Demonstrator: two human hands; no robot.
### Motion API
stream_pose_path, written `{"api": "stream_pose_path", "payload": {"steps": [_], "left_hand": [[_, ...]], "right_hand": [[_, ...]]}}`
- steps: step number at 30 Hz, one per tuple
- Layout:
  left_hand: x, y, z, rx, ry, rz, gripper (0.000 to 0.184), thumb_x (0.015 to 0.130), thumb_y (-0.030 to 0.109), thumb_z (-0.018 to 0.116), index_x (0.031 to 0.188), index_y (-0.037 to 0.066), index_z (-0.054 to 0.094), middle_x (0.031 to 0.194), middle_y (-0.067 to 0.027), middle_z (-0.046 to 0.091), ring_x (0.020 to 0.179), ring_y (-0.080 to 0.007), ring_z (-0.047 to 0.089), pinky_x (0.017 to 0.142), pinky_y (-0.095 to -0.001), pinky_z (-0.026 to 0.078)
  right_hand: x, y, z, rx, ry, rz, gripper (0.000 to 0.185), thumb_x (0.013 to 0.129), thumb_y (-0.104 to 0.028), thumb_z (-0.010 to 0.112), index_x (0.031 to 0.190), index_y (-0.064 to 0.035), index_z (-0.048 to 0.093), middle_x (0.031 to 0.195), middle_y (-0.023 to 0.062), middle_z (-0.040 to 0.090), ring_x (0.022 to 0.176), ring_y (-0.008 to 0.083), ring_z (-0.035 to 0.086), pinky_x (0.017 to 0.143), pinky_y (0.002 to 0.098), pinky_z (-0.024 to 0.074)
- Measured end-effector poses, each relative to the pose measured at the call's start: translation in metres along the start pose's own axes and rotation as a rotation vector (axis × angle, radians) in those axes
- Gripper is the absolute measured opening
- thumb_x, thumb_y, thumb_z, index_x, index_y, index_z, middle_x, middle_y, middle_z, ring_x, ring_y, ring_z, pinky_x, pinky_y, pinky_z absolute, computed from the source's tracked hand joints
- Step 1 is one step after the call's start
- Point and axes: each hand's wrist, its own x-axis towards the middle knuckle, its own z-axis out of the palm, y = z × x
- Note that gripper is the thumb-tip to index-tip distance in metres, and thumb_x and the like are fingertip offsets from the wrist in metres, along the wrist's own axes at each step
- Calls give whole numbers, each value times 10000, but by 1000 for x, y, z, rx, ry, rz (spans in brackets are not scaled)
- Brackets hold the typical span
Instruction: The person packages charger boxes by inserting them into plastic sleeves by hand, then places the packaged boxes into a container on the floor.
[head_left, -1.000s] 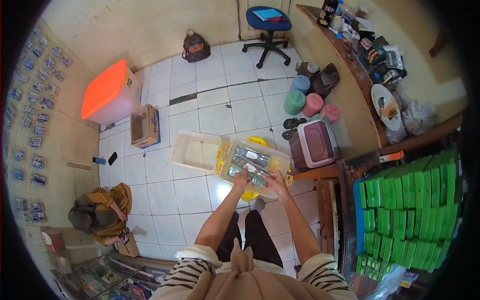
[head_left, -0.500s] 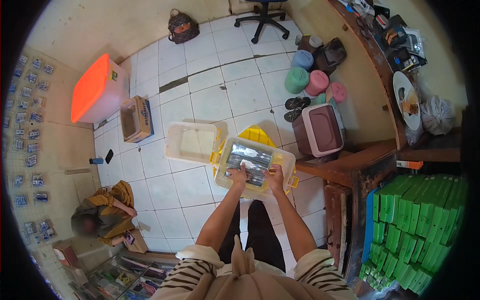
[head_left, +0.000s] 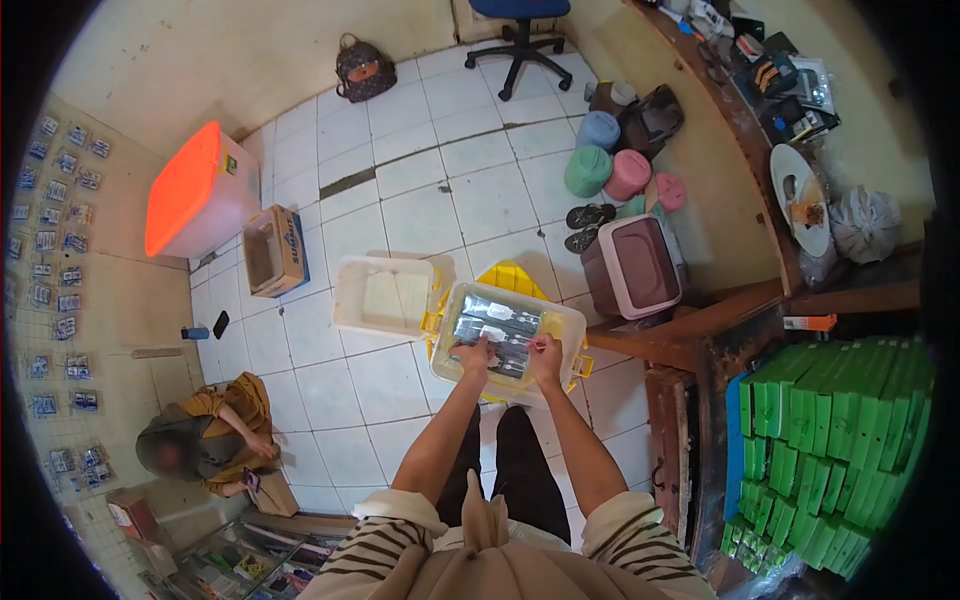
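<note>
A clear plastic tub (head_left: 566,335) with yellow latches stands in front of my legs. Inside it lie several dark flat packets (head_left: 497,312) in shiny clear wrapping with white labels. My left hand (head_left: 475,360) rests on the near-left packets, thumb and fingers apart. At the right end of the packets, my right hand (head_left: 545,362) is closed with its fingertips pinched together. Whatever those fingertips hold, if anything, is too small to make out. A yellow lid or tray (head_left: 512,278) shows from under the tub's far side.
Left of the tub sits another clear container (head_left: 345,292). A cardboard box (head_left: 290,255) and an orange-lidded bin (head_left: 190,190) stand farther left. A person (head_left: 215,430) crouches at lower left. At right are a pink-rimmed bin (head_left: 635,265), a wooden bench (head_left: 700,310) and stacked green boxes (head_left: 830,430).
My right hand has drawn its fingers into a tighter pinch and shifted slightly left. My left hand stays on the packets. The view has tilted a little; the crouching person's hand has lowered.
</note>
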Motion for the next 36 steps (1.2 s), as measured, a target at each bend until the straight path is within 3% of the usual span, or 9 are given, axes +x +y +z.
{"api": "stream_pose_path", "payload": {"steps": [5, 7, 11, 17, 19, 21, 24, 29, 36], "left_hand": [[-51, 14, -42, 508, -223, 542, 690, 818, 128, 594, 1342, 41, 153, 1095, -195, 476, 1056, -268, 476, 940, -349, 350], [-90, 25, -65, 322, -439, 846, 525, 831, 116, 569, 1282, 26, 315, 1082, -175, 491, 1018, -243, 507, 902, -331, 385], [-134, 21, -115, 481, -660, 907, 294, 848, 76, 522, 1130, 13, 467, 969, -117, 547, 922, -218, 546, 801, -327, 437], [-53, -46, -192, 1114, -967, 951, 205, 797, 127, 533, 980, 37, 557, 870, -145, 599, 810, -289, 584, 733, -345, 466], [-19, -60, -212, 1471, -1044, 808, 204, 798, 171, 555, 981, 86, 585, 885, -89, 618, 806, -204, 600, 724, -315, 477], [22, -82, -221, 1693, -1169, 1042, 246, 788, 202, 560, 1001, 81, 586, 875, -79, 641, 791, -189, 624, 730, -313, 489], [2, -89, -217, 1670, -1134, 614, 261, 770, 257, 561, 991, 123, 595, 877, -128, 636, 765, -258, 626, 733, -351, 489], [-53, -111, -190, 1799, -1389, 747, 280, 801, 244, 534, 1015, 67, 573, 853, -72, 648, 783, -166, 632, 727, -295, 483], [-240, -160, -131, 1166, -1779, 969, 186, 870, 157, 477, 1003, 72, 574, 801, -85, 629, 768, -182, 617, 703, -290, 477]], "right_hand": [[-25, -31, -54, 234, -64, -129, 128, 763, -37, 599, 882, -46, 553, 813, 82, 533, 715, 187, 543, 649, 287, 456], [-54, -47, -87, 418, -156, -62, 101, 786, -14, 569, 882, -39, 546, 842, 68, 544, 739, 161, 538, 640, 248, 447], [-137, -73, -162, 195, -159, -81, 99, 811, -42, 552, 909, -28, 556, 800, 72, 552, 718, 162, 551, 623, 261, 439], [-291, 31, -167, 233, 150, 332, 87, 833, -27, 480, 869, 1, 554, 709, 67, 592, 632, 136, 556, 581, 253, 444], [-353, 60, -159, 264, 302, 562, 109, 829, -29, 464, 873, -2, 561, 708, 72, 602, 621, 136, 571, 557, 262, 466], [-415, 88, -150, 242, 435, 714, 118, 825, -34, 461, 874, -4, 564, 708, 78, 606, 617, 136, 579, 544, 267, 479], [-492, 101, -137, 259, 510, 1024, 120, 826, -58, 474, 875, -8, 571, 719, 94, 609, 615, 147, 589, 533, 273, 497], [-555, 99, -141, 446, 662, 1000, 143, 833, -64, 462, 891, 4, 573, 751, 127, 616, 639, 173, 604, 560, 278, 511], [-521, 82, -232, 384, 717, 626, 168, 831, -56, 479, 946, 4, 587, 768, 94, 621, 687, 147, 611, 646, 266, 499]]}}
